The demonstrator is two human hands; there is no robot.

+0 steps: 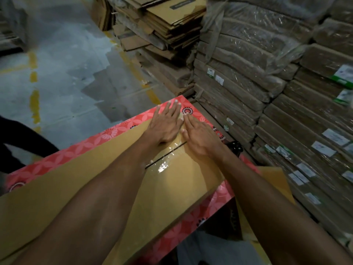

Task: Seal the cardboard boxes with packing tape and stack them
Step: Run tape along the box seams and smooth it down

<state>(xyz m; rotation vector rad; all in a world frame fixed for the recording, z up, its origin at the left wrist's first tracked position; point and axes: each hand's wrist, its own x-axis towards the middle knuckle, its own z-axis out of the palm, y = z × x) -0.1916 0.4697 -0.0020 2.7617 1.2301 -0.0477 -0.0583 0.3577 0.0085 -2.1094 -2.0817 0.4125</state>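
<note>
On a table draped in a red flowered cloth [95, 138] in a dim warehouse, a person leans over a cardboard box [181, 184] and presses both hands down on its top; the left hand [166, 124] and the right hand [200, 134] lie side by side at the far end of the centre seam [152, 163], fingers straight and spread, palms flat, gripping nothing. A strip of clear packing tape [166, 159] glints along the seam between the forearms; its far end appears to run under the fingertips, though glare and shadow make that hard to confirm. The box covers much of the tabletop; a small black object [234, 147], possibly the tape dispenser, sits at the table's right edge just beyond the right wrist. Plastic-wrapped bundles of flat cardboard [238, 77] rise on the right; loose flattened cartons [168, 20] are heaped beyond them on the concrete floor [57, 73].

The step in hand looks like rubbing the tape down; stacking is not yet begun. The box is likely light for its size, its panels stiff at the folds but springy in the middle, and the taped band slick; it is best lifted with a hand under each of two opposite bottom edges, not by the top flaps.
</note>
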